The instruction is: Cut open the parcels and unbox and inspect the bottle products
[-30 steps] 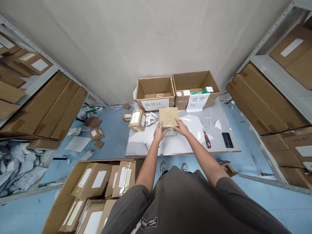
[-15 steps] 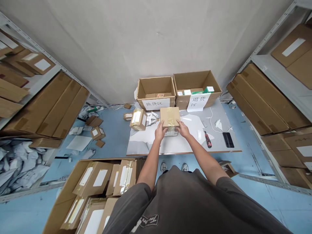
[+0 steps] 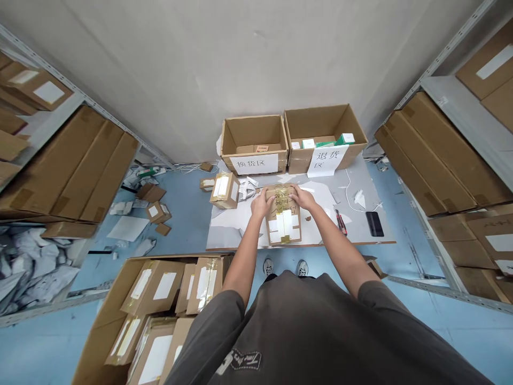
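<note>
A brown cardboard box (image 3: 297,215) with white labels, yellowish tape and black handwriting is at the front of the grey table (image 3: 228,235). My left hand (image 3: 262,203) grips its upper left side and my right hand (image 3: 303,197) grips its upper right side. The labelled face is turned up toward me. Just left of the box lies crumpled white paper (image 3: 247,188). To the right of my right hand are a red and black utility knife (image 3: 341,222) and a dark phone (image 3: 374,224).
Two open cartons with handwritten signs, a left carton (image 3: 254,125) and a right carton (image 3: 316,117), stand along the wall. A smaller taped box (image 3: 225,190) sits at the table's left end. A large carton (image 3: 96,331) of parcels stands front left. Shelves flank both sides.
The box has been tipped toward me between both hands, so its labelled, written-on face now shows upward. It sits closer to the table's front edge. The view has shifted slightly.
</note>
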The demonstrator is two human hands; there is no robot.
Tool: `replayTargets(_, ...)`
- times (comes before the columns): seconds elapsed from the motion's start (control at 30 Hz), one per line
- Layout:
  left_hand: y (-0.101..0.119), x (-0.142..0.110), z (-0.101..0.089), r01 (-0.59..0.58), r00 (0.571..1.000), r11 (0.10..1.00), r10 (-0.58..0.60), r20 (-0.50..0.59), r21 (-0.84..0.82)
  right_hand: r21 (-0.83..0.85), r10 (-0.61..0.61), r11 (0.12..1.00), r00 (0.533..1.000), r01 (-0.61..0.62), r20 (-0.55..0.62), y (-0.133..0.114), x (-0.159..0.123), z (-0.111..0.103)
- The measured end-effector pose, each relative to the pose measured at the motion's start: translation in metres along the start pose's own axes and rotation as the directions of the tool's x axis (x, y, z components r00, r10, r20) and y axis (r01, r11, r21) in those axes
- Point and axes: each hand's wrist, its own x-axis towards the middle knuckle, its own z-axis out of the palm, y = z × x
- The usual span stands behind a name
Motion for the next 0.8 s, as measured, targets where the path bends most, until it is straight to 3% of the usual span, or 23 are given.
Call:
replayTargets(0.13, -0.013, 0.023, 0.025, -0.033, 0.999, 0.994, 0.032, -0.007, -0.109, 0.019, 0.127, 0.992, 0.992, -0.127, -0.004, 0.014, 0.031, 0.008)
replayTargets(0.23, -0.026, 0.022, 0.053, -0.064, 0.992, 0.979, 0.083, 0.09, -0.192, 0.04, 0.176, 0.983, 0.984, -0.177, 0.018, 0.026, 0.048, 0.026)
replayTargets(0.3, -0.035, 0.015, 0.071, 0.001, 0.98, 0.982, 0.037, 0.195, -0.191, 0.052, 0.145, 0.988, 0.988, -0.148, 0.056, 0.033, 0.052, 0.043)
replayTargets(0.4, -0.046, 0.008, 0.089, 0.118, 0.962, 0.976, -0.067, 0.264, -0.181, 0.079, 0.11, 0.99, 0.99, -0.117, 0.084, 0.041, 0.052, 0.07)
replayTargets(0.53, -0.053, 0.01, 0.092, 0.13, 0.951, 0.976, -0.074, 0.299, -0.174, 0.125, 0.1, 0.986, 0.994, -0.106, 0.05, 0.048, 0.049, 0.092)
replayTargets(0.67, -0.051, 0.009, 0.084, 0.117, 0.961, 0.979, -0.068, 0.269, -0.17, 0.113, 0.091, 0.99, 0.996, -0.088, -0.025, 0.048, 0.041, 0.096)
replayTargets(0.8, -0.049, -0.014, 0.077, 0.11, 0.974, 0.98, -0.073, 0.213, -0.164, 0.098, 0.081, 0.993, 0.989, -0.069, -0.124, 0.048, 0.008, 0.097)
